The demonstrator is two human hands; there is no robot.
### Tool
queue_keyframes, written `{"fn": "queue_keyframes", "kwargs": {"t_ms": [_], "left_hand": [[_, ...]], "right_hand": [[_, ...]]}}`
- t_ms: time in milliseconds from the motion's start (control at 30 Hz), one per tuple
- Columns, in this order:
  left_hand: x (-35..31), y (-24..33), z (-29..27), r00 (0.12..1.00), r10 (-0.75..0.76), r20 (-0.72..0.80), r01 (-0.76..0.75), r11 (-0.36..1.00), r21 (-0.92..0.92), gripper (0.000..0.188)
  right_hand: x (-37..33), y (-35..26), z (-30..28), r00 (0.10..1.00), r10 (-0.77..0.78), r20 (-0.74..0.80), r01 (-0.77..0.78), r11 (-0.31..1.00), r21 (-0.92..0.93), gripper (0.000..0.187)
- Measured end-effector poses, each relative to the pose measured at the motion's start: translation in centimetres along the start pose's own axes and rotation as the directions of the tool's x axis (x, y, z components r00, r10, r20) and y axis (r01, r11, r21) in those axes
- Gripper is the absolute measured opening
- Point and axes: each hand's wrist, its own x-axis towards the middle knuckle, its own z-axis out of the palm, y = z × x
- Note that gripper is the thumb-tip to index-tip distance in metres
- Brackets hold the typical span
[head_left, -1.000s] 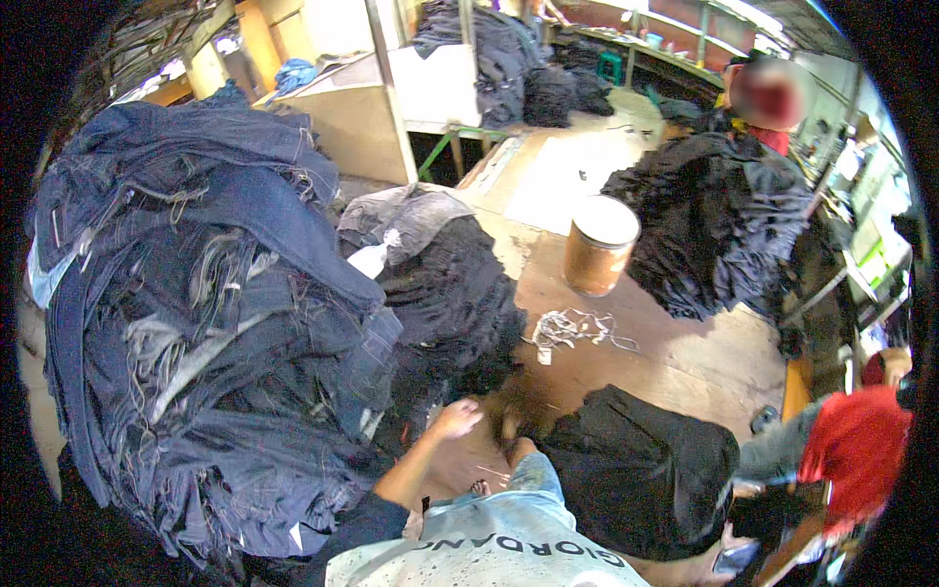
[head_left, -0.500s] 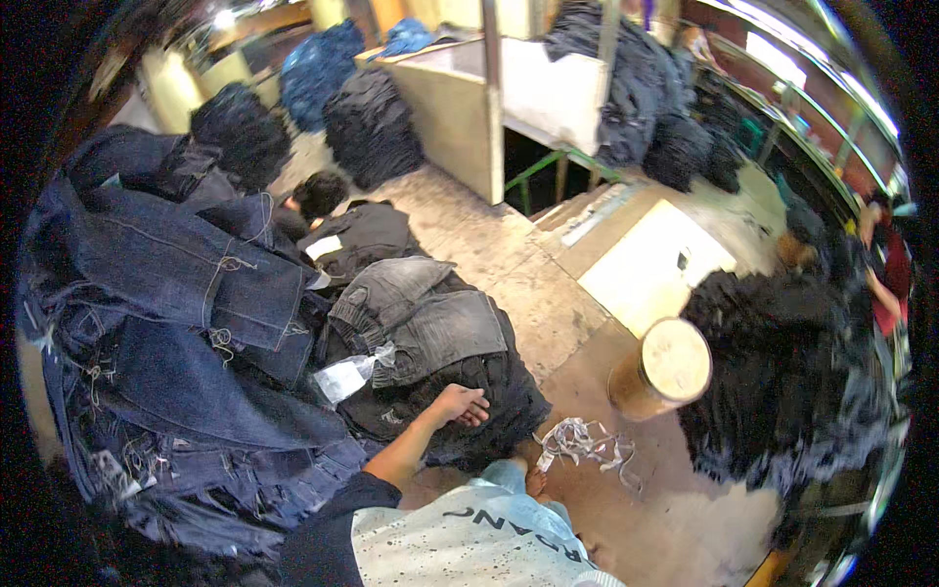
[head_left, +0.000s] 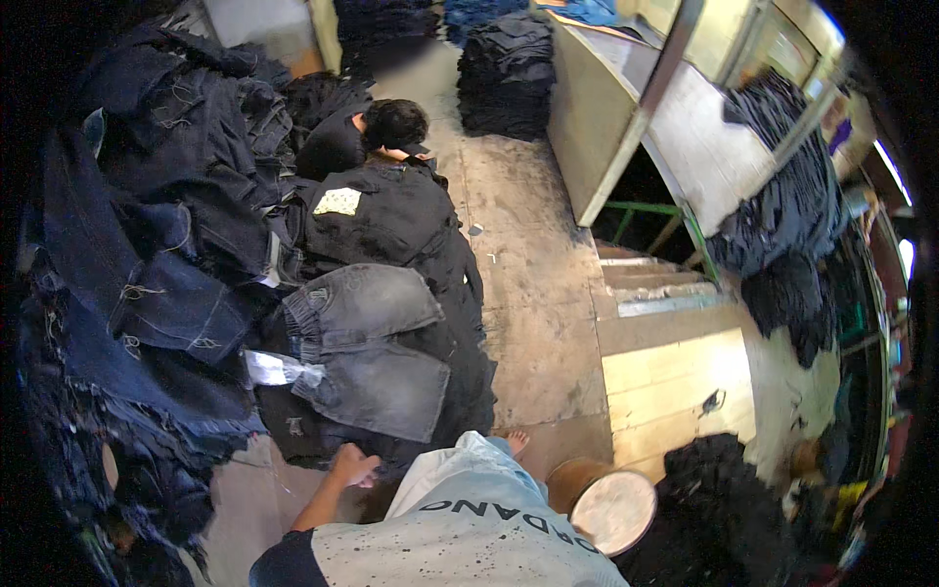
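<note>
My left hand (head_left: 354, 467) hangs just in front of a low stack of black garments (head_left: 465, 323), fingers loosely bent and apart, holding nothing. On top of that stack lies a pair of faded grey denim shorts (head_left: 377, 367), spread flat with its elastic waistband toward the left. A white strip or tag (head_left: 279, 369) sticks out from the waistband. The hand is nearest to the shorts' lower edge and does not touch them. My right hand is out of view.
A high heap of dark blue jeans (head_left: 186, 254) rises on the left. Another person (head_left: 342, 137) bends over the stack's far end. A round drum (head_left: 614, 511) stands by my right side, near a black cloth pile (head_left: 704, 509). Beyond are a stairwell opening (head_left: 641, 210) and a partition (head_left: 597, 117).
My view has turned to the right and moved along the stack. My left hand has drawn back from over the black garments toward my body. The shorts lie as before.
</note>
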Motion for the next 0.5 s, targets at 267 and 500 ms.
{"fn": "queue_keyframes", "kwargs": {"t_ms": [267,500], "left_hand": [[1.6,0.2,4.6,0.761,-0.492,-0.424,0.298,0.844,-0.446,0.028],[3.6,5.4,13.9,0.238,-0.706,-0.667,0.541,0.666,-0.513,0.05]], "right_hand": [[12.4,-14.8,-14.8,0.989,0.14,0.048,-0.147,0.971,0.191,0.019],[31.3,-22.9,-35.3,0.972,0.217,0.092,-0.228,0.964,0.14,0.019]]}}
